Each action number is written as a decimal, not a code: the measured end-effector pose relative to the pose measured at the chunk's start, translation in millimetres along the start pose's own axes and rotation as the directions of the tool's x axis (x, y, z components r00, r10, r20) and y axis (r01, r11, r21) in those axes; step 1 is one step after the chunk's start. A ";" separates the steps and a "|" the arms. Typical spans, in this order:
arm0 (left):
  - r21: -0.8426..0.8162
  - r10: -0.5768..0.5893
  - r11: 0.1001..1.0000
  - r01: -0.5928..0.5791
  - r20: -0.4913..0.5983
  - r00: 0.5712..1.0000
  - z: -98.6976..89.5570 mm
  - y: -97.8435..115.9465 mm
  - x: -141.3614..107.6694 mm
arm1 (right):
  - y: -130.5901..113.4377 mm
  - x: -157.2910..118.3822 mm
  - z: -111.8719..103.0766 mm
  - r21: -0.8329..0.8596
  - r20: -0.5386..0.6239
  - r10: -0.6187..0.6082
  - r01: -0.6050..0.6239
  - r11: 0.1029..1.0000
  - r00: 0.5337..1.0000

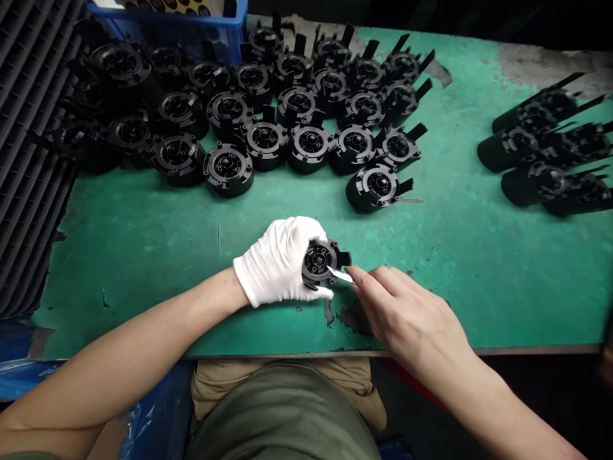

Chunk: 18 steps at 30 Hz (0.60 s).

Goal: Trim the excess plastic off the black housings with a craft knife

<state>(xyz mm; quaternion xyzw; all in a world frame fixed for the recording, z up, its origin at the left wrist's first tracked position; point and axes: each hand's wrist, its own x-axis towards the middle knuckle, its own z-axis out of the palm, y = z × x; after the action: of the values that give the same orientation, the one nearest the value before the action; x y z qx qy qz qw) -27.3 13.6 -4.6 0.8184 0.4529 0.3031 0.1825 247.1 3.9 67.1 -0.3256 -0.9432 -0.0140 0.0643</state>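
My left hand (282,262), in a white glove, grips a round black plastic part (318,260) above the green table near its front edge. The part's ringed face with small holes points up, and a black tab sticks out at its right. My bare right hand (397,300) is closed around a knife (341,275), whose pale blade reaches over the right side of the part's face. The knife's handle is hidden inside my fingers.
Many similar black parts (309,145) stand across the back of the green table (268,223). Another group (541,172) lies at the right. A blue bin (191,32) is behind them at the back left, beside a dark ribbed surface (29,128).
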 end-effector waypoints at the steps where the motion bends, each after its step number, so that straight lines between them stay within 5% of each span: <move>1: 0.007 0.010 1.000 -0.009 -0.003 1.000 0.1 0.0 -0.4 | 0.2 0.5 0.2 0.000 -0.004 0.002 -0.002 1.000 1.000; 18: 0.020 -0.090 0.996 0.090 0.001 0.996 0.0 8.4 0.3 | -16.5 0.7 0.6 -0.138 0.003 0.066 -0.065 0.988 0.998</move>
<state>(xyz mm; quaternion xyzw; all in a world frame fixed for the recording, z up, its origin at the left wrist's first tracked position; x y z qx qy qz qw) -21.8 9.5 0.3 0.7993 0.4920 0.2891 0.1883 236.4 -8.7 66.8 -0.3603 -0.9289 -0.0759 0.0386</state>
